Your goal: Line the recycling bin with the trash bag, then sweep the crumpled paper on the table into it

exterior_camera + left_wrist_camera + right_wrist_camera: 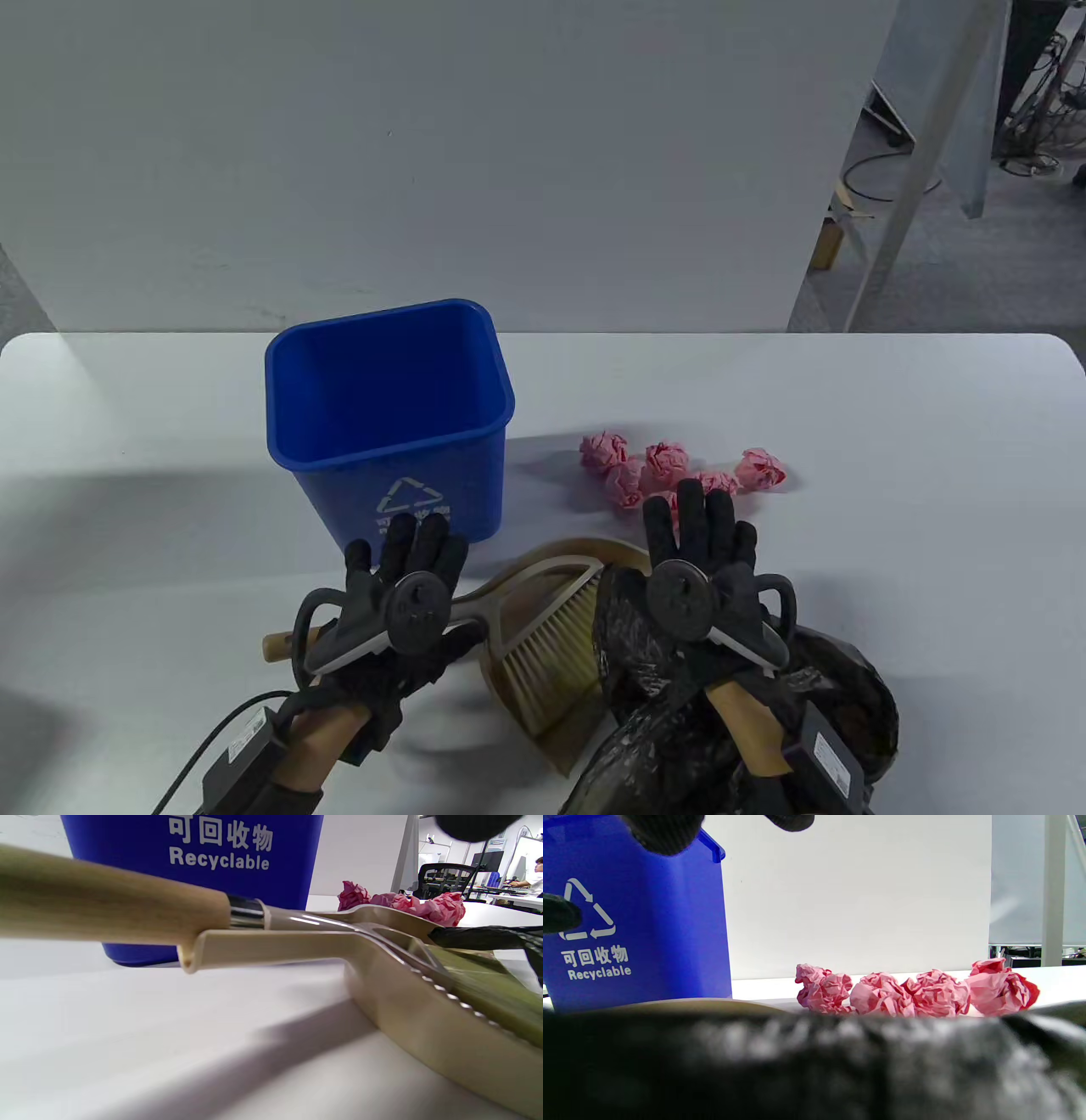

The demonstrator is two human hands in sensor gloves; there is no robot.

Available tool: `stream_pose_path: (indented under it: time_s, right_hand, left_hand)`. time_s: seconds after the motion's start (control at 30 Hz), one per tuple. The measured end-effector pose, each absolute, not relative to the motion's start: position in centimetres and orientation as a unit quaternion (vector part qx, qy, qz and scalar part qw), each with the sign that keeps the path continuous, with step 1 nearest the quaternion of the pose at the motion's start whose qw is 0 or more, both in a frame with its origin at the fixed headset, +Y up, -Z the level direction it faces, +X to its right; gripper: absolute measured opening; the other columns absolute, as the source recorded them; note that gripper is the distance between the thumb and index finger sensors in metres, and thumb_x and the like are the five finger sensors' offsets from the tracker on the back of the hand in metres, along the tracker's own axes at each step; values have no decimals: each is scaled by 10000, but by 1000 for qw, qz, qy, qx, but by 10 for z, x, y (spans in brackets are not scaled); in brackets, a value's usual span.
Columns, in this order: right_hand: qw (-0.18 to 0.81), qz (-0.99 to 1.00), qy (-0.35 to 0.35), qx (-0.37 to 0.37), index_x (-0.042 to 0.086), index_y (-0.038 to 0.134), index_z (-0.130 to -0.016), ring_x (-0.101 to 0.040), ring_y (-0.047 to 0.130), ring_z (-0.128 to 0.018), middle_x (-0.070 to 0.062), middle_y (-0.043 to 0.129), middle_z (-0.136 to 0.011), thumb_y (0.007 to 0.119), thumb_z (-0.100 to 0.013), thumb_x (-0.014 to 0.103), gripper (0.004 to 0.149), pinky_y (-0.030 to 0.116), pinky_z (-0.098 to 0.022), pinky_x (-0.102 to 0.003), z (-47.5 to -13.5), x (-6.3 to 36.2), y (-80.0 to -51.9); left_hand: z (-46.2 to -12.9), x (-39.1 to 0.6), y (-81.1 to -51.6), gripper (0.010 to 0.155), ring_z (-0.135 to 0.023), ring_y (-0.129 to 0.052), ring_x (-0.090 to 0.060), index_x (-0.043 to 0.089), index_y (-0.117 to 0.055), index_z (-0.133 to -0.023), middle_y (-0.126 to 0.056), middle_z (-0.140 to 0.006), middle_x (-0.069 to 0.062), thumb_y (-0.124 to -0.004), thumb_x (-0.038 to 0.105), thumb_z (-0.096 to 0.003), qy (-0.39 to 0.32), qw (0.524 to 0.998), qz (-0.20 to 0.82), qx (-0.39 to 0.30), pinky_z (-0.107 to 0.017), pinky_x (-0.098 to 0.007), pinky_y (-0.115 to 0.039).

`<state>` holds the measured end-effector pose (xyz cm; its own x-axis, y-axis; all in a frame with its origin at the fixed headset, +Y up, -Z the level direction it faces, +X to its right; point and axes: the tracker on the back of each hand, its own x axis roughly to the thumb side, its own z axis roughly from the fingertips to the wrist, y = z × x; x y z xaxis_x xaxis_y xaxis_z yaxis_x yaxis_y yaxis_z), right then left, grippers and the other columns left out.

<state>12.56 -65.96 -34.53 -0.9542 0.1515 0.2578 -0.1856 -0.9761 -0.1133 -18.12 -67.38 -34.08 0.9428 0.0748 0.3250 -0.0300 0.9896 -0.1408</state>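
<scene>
The blue recycling bin [386,407] stands upright and unlined on the white table [127,475]; its "Recyclable" wall [212,853] fills the left wrist view. Several pink crumpled paper balls [670,471] lie right of the bin, also the paper balls [912,993] in the right wrist view. A tan dustpan [543,611] with a brush [551,654] laid in it sits at the front; its wooden handle [106,904] runs under my left hand [399,586]. The black trash bag [764,705] lies bunched at front right beneath my right hand [696,552]. Both hands hover with straight fingers, holding nothing.
A white board [424,153] stands behind the table. At the far right a metal stand [916,170] and cables lie on the floor beyond the table edge.
</scene>
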Motion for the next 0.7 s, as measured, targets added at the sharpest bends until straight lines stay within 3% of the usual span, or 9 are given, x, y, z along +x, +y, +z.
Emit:
stream_pose_path:
  time_s: [0.53,0.6,0.7]
  right_hand:
    - [129,984,-55,108,58,220,-1148,-637,136,-977,-333,80,-1180,515,-598,542,791,216,-640,-777,-345,134,-659]
    - [129,986,-36,99,51,224,-1150,-648,135,-970,-343,95,-1182,515,-595,552,802,214,-634,-782,-347,138,-659]
    - [122,987,56,82,31,225,-1151,-657,206,-976,-366,139,-1183,514,-588,578,836,248,-630,-790,-353,142,-671]
  left_hand:
    - [-341,-185,-673,914,-1153,-45,-411,266,-143,-1191,-60,-1274,-69,-559,713,-512,-172,982,34,-68,-747,-770,-192]
    - [-342,-185,-673,913,-1154,-49,-413,265,-145,-1191,-61,-1274,-69,-560,712,-512,-171,982,35,-72,-747,-771,-194]
    - [-341,-185,-673,911,-1155,-57,-413,264,-148,-1191,-65,-1274,-72,-562,710,-513,-170,982,34,-77,-746,-772,-198]
